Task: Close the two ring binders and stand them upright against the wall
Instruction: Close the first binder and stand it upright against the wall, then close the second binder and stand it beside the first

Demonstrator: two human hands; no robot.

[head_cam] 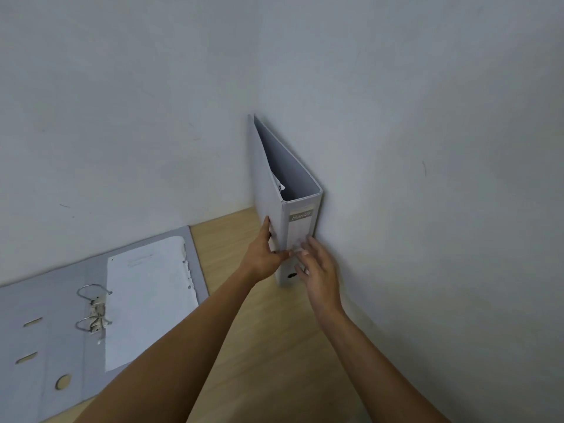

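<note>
Grey board, stiff and judged light, forms the standing binder [285, 190] set in the wall [427, 117] corner, its spine base gripped by the left hand [262, 254] while the right hand [317, 270], fingers spread, rests just beside; the open binder [61, 315] lies well apart leftward, best taken by its covers.

Closed grey binder [300, 236] stood upright on the desk [274, 346], right cover against the wall [427, 148], spine with label facing the camera. Covers gaped slightly at the top. Left hand [262, 257] gripped the binder's left cover, thumb tip on the spine. Right hand [317, 270] lay with spread fingers at the spine's lower part; contact unclear, blurred. Left of the binder, well apart, second binder [91, 315] lay open and flat on the desk, rings [91, 309] closed, paper sheet [149, 300] on its right half.
</note>
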